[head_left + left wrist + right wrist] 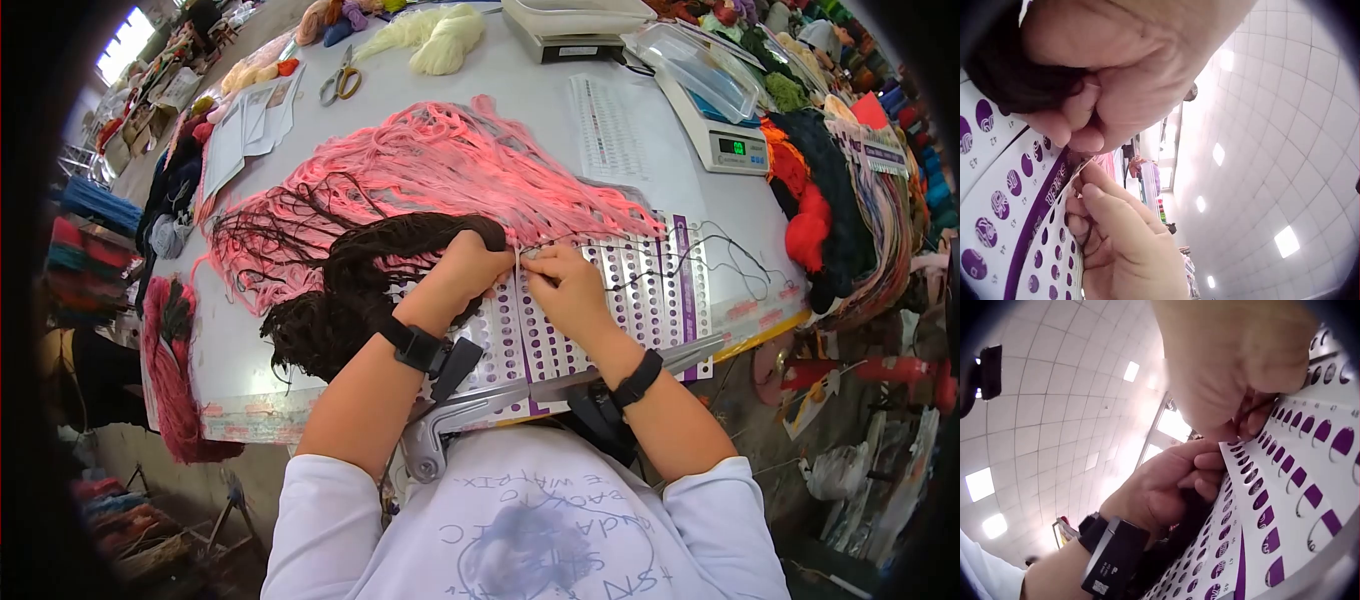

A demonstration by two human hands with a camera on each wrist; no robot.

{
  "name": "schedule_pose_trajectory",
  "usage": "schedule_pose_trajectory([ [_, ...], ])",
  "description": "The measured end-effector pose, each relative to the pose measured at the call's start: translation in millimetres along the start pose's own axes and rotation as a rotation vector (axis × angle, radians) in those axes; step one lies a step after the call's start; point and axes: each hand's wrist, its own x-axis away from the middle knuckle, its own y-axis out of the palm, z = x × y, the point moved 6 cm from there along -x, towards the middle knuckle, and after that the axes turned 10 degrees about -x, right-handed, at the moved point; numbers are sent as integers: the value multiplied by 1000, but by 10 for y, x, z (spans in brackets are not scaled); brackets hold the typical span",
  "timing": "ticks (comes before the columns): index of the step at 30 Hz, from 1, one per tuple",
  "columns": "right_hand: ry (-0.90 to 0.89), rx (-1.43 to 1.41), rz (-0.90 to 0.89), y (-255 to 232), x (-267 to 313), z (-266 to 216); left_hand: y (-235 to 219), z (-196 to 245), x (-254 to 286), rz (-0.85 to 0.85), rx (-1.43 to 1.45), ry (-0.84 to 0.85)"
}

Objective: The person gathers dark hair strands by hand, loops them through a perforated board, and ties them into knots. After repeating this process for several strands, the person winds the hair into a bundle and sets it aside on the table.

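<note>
My left hand [472,268] holds a thick hank of dark brown yarn [400,243], which drapes left across the table. Its curled fingers [1079,109] meet my right hand at the top edge of a white-and-purple shade card [1041,206] punched with rows of numbered holes. My right hand [570,292] has a thin dark strand [1260,407] between its bent fingers, the tips right at the card's edge. From there the strand trails to the right over more cards. Strands of pink yarn [430,160] run from the cards' top edges and spread behind both hands.
Scissors [341,84] and a pale yellow hank [447,42] lie at the back. A digital scale [728,143] and a red hank [806,235] are on the right. Printed papers [245,130] lie left. A grey metal bar [480,402] crosses the near table edge.
</note>
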Motion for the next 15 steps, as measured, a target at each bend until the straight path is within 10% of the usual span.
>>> schedule_pose_trajectory([
  [4,153,-330,-23,-93,-25,139,-74,45,119,99,-18,-8],
  [6,90,-10,-20,-197,-65,-31,-331,0,154,252,257,125],
  [12,-30,319,-73,-166,-87,-71,-629,122,351,-21,1176,261],
  [15,-234,384,-34,-110,-135,-98,-479,87,282,-106,1043,201],
])
